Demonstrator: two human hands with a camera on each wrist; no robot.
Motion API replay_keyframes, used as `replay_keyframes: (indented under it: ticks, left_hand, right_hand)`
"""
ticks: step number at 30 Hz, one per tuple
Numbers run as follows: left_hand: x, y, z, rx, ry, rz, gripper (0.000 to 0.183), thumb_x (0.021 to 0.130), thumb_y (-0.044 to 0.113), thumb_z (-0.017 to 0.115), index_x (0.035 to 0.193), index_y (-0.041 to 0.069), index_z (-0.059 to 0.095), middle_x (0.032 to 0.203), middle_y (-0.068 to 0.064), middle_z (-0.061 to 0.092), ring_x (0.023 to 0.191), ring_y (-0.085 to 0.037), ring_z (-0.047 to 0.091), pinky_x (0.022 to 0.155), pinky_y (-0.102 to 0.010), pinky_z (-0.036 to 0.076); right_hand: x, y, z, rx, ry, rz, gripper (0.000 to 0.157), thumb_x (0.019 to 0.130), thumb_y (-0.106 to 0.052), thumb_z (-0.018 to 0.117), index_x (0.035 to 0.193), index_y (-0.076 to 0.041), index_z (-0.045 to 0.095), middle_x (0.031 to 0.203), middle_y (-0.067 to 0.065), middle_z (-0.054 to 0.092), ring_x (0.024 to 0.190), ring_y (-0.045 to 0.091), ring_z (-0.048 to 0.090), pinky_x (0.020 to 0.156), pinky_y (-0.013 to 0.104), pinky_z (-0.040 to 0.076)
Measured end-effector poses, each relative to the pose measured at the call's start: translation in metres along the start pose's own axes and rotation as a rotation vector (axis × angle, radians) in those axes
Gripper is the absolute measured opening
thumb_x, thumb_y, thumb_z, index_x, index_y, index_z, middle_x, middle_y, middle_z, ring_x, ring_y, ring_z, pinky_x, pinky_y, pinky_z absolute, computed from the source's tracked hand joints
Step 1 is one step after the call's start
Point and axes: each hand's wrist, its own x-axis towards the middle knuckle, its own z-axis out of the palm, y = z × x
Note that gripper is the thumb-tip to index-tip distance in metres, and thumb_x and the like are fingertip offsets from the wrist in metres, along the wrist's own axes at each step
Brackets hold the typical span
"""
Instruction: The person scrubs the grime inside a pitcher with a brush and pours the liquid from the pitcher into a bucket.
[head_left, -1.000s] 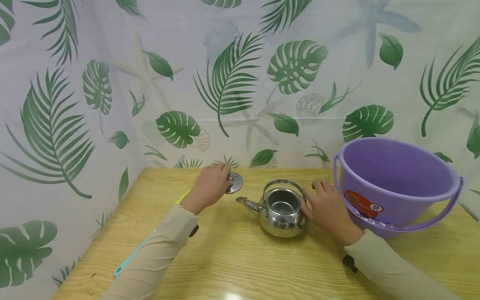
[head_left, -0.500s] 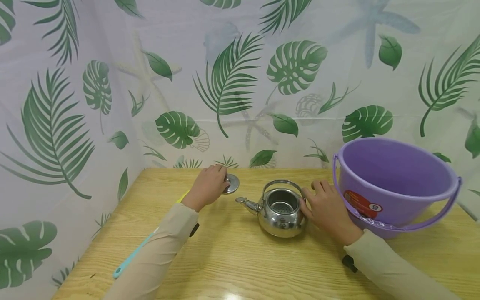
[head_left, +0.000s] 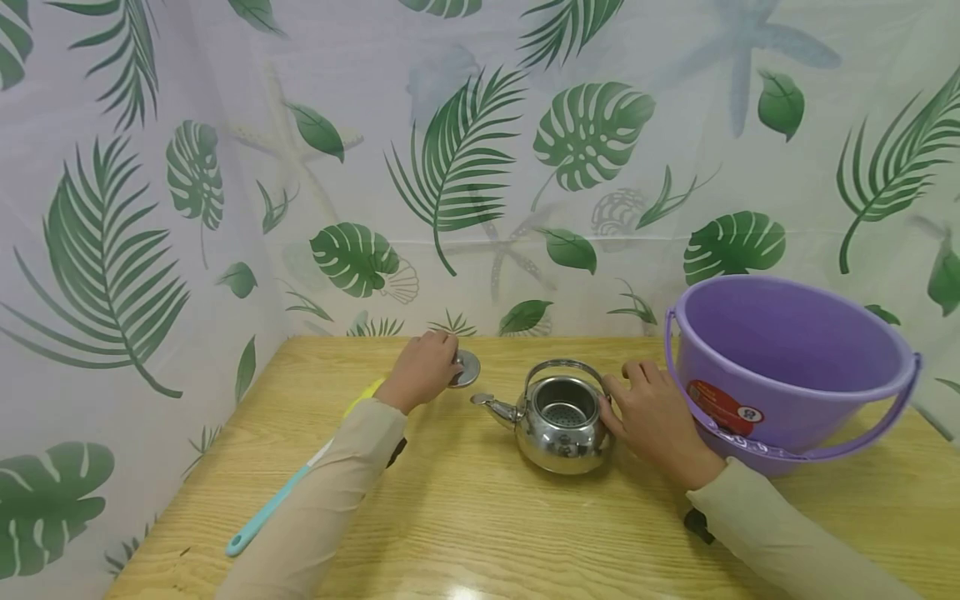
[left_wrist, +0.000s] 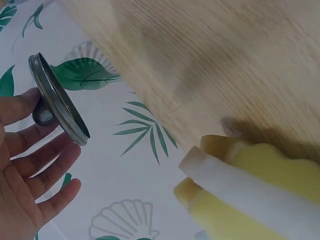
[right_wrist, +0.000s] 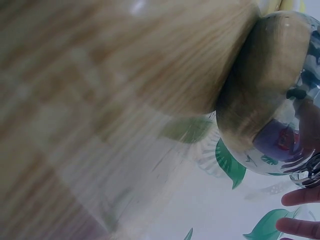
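Note:
My left hand (head_left: 426, 368) pinches the knob of a small round metal lid (head_left: 468, 368) between thumb and fingers, left of the kettle's spout. In the left wrist view the lid (left_wrist: 59, 100) is tilted on edge and the other fingers are spread. A shiny steel kettle (head_left: 566, 446) stands uncovered on the table, spout to the left, its arched handle raised and a perforated strainer (head_left: 564, 412) inside its mouth. My right hand (head_left: 651, 417) touches the kettle's right side near the handle's base. Its fingers look straight in the right wrist view, beside the kettle (right_wrist: 265, 90).
A large purple bucket (head_left: 787, 408) stands close to the right hand. Under the left forearm lies a cleaning brush with a turquoise handle (head_left: 270, 507) and a yellow-and-white, sponge-like head (left_wrist: 270, 175). A leaf-patterned cloth (head_left: 480, 192) hangs behind the wooden table (head_left: 480, 533).
The left hand and lid shift slightly left, then a little back right; the forearm also moves right, showing more of the brush. The right hand and kettle stay put.

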Motion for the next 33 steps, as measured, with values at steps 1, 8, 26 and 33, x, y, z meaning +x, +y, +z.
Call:
replay_keyframes:
  ticks: [1, 8, 26, 33]
  left_hand:
    - [0.001, 0.0, 0.001, 0.004, -0.006, 0.001, 0.025, 0.093, 0.029, 0.057, 0.1, 0.005, 0.057, 0.099, -0.009, 0.061, 0.091, -0.024, 0.059, 0.079, -0.039, 0.048]
    - [0.004, -0.002, 0.009, 0.002, -0.029, -0.01, 0.022, 0.093, 0.03, 0.058, 0.094, 0.008, 0.056, 0.094, -0.007, 0.059, 0.089, -0.022, 0.057, 0.077, -0.039, 0.047]
    - [0.008, -0.008, 0.027, 0.003, -0.075, -0.048, 0.02, 0.091, 0.028, 0.061, 0.087, 0.008, 0.059, 0.09, -0.006, 0.06, 0.085, -0.023, 0.057, 0.077, -0.041, 0.047]
    - [0.009, -0.01, 0.033, -0.004, -0.127, -0.069, 0.02, 0.09, 0.027, 0.062, 0.082, 0.009, 0.058, 0.087, -0.007, 0.058, 0.083, -0.024, 0.055, 0.078, -0.041, 0.046]
  right_hand:
    - [0.0, 0.0, 0.0, 0.001, 0.002, -0.001, 0.025, 0.079, -0.025, 0.054, 0.085, -0.003, 0.062, 0.079, 0.018, 0.054, 0.074, 0.035, 0.051, 0.061, 0.045, 0.044]
    - [0.0, -0.001, 0.0, 0.009, 0.013, -0.004, 0.025, 0.079, -0.025, 0.054, 0.084, -0.002, 0.062, 0.078, 0.019, 0.054, 0.073, 0.036, 0.05, 0.062, 0.045, 0.044]
    - [-0.002, 0.0, 0.001, -0.005, 0.009, -0.006, 0.024, 0.078, -0.024, 0.057, 0.085, -0.002, 0.063, 0.078, 0.018, 0.055, 0.074, 0.035, 0.051, 0.063, 0.045, 0.044]
    - [-0.002, -0.001, 0.002, -0.001, 0.016, -0.007, 0.024, 0.078, -0.024, 0.057, 0.085, -0.002, 0.062, 0.078, 0.018, 0.054, 0.074, 0.035, 0.051, 0.062, 0.045, 0.044]
